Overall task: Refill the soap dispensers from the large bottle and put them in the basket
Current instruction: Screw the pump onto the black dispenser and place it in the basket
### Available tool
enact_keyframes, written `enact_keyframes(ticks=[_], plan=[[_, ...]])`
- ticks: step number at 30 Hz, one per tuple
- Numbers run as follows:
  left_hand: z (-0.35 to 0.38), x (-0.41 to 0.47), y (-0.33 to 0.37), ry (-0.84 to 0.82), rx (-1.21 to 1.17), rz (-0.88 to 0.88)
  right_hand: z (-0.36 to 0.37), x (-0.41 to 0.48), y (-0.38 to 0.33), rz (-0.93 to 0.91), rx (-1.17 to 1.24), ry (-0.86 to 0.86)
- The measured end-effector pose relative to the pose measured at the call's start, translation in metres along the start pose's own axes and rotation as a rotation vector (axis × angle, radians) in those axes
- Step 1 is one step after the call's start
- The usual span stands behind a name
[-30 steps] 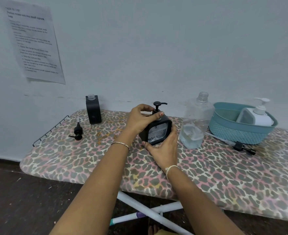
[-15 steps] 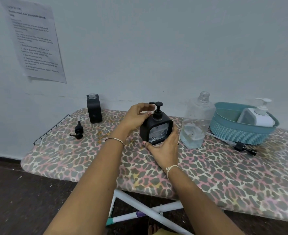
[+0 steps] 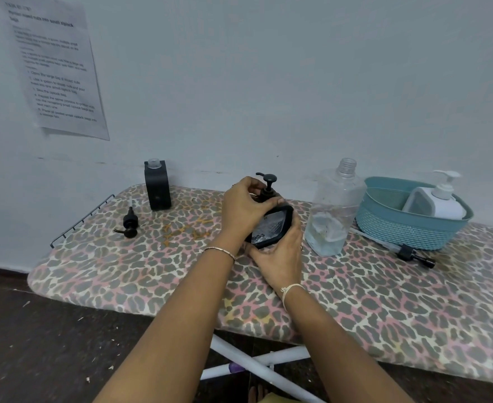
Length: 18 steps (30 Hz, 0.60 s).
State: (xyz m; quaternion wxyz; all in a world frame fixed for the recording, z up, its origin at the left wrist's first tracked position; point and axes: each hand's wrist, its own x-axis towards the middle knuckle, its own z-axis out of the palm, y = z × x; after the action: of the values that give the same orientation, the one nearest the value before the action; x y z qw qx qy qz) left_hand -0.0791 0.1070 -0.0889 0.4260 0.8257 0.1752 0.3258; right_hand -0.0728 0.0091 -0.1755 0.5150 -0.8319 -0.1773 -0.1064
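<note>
A leopard-print ironing board [image 3: 341, 301] against the wall carries everything. Left of the fingers [image 3: 264, 203] stand an open black dispenser [image 3: 158, 189] and, nearer the edge, a loose black pump [image 3: 129, 223]. Just right of the fingers stands the large clear bottle [image 3: 332, 210], uncapped. Farther right sits the teal basket [image 3: 408, 228], with a long black-tipped pump [image 3: 405, 251] lying at its foot.

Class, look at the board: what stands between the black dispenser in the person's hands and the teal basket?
In the head view, the large clear bottle, uncapped and upright, stands between the black dispenser and the teal basket.
</note>
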Motion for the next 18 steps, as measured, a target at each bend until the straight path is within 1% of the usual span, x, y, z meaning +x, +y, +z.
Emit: enact_keyframes(ticks=[4, 6, 9, 13, 15, 18], plan=[[-0.017, 0.007, -0.012, -0.146, -0.189, -0.056, 0.0, 0.001, 0.001, -0.012, -0.029, -0.023], [-0.024, 0.009, -0.014, -0.188, -0.209, -0.07, 0.0, 0.001, 0.001, -0.012, -0.03, -0.025], [-0.023, 0.006, -0.007, -0.176, -0.125, -0.116, 0.001, 0.002, 0.002, -0.003, -0.023, -0.022], [-0.008, 0.005, 0.006, -0.067, 0.071, -0.051, 0.001, 0.001, 0.001, -0.013, -0.001, -0.018], [-0.002, 0.005, 0.008, -0.026, 0.128, -0.03, 0.001, 0.001, 0.001, -0.015, 0.006, -0.023], [-0.002, 0.007, 0.006, -0.06, 0.132, -0.001, 0.001, 0.002, 0.003, -0.009, 0.01, -0.025]])
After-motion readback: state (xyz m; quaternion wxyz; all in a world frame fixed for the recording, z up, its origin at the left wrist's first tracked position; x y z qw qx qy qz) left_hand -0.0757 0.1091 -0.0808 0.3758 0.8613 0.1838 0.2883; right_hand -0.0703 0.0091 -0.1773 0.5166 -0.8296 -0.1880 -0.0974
